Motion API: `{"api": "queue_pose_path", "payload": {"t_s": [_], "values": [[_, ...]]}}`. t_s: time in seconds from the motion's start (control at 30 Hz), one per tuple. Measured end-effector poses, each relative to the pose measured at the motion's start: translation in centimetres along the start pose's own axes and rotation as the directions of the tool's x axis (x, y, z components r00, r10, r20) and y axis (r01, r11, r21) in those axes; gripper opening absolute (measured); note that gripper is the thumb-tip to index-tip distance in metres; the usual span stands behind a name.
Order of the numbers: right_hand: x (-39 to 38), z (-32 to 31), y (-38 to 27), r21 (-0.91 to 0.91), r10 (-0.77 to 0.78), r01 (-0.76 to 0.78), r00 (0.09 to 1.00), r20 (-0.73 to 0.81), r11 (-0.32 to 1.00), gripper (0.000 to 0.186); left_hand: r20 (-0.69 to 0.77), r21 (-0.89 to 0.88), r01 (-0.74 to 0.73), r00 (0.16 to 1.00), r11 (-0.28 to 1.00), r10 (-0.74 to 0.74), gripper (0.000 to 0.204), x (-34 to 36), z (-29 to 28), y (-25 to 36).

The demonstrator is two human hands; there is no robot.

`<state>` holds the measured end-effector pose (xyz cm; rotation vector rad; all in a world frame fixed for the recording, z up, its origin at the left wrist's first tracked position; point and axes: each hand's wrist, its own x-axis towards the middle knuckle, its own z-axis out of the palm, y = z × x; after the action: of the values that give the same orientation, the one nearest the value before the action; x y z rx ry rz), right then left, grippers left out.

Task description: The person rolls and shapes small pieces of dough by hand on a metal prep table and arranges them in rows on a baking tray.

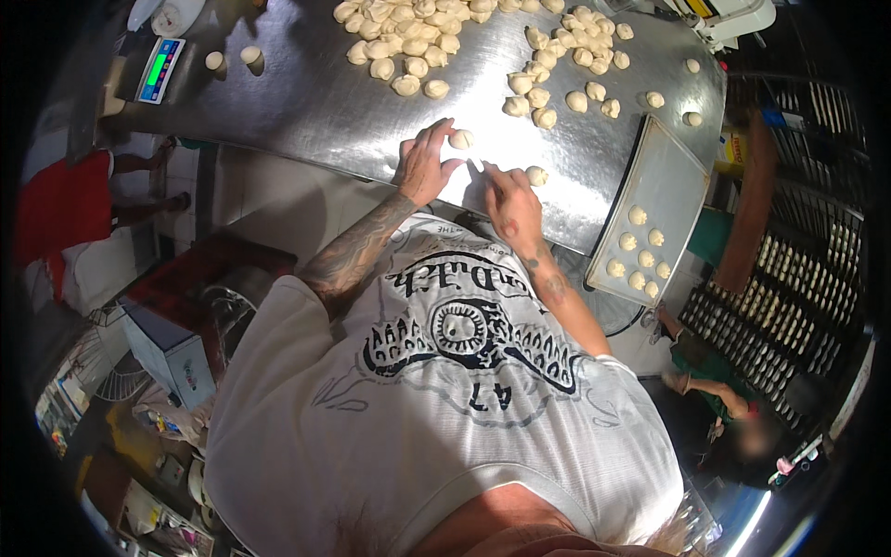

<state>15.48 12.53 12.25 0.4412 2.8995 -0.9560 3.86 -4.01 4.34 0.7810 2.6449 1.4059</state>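
Note:
At the near edge of the shiny metal table, my left hand (426, 165) has its fingers stretched out, thumb apart, beside a pale dough ball (461, 139) at the fingertips. Just to the right, my right hand (513, 199) has its fingers drawn together. A thin bright shape lies at its fingertips, too washed out by glare to name. Another dough piece (536, 175) rests on the metal by the right hand's knuckles. Farther back lies a large heap of dough pieces (399, 42), with a looser group (577, 56) to its right.
A metal tray (657, 176) with several shaped dough pieces lies at the table's right end. A digital scale (160, 71) stands at the far left near two small dough pieces. Racks of filled trays (798, 269) line the right side. Another person (719, 399) is at lower right, and a red-clothed person (60, 209) at left.

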Motion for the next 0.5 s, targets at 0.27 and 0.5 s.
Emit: {"api": "queue_pose_path", "payload": {"t_s": [0.27,0.5], "values": [[-0.9,-0.1,1.2,-0.065,0.005,-0.003,1.0,0.028,0.998,0.042,0.118,0.165,-0.013,0.993,0.986,-0.006,0.05,0.7,0.5,-0.8],[3.9,1.6,-2.0,0.018,0.019,-0.018,0.996,-0.086,1.0,0.041,0.322,0.117,0.064,0.942,0.991,-0.099,0.057,1.2,0.1,-0.9]]}}
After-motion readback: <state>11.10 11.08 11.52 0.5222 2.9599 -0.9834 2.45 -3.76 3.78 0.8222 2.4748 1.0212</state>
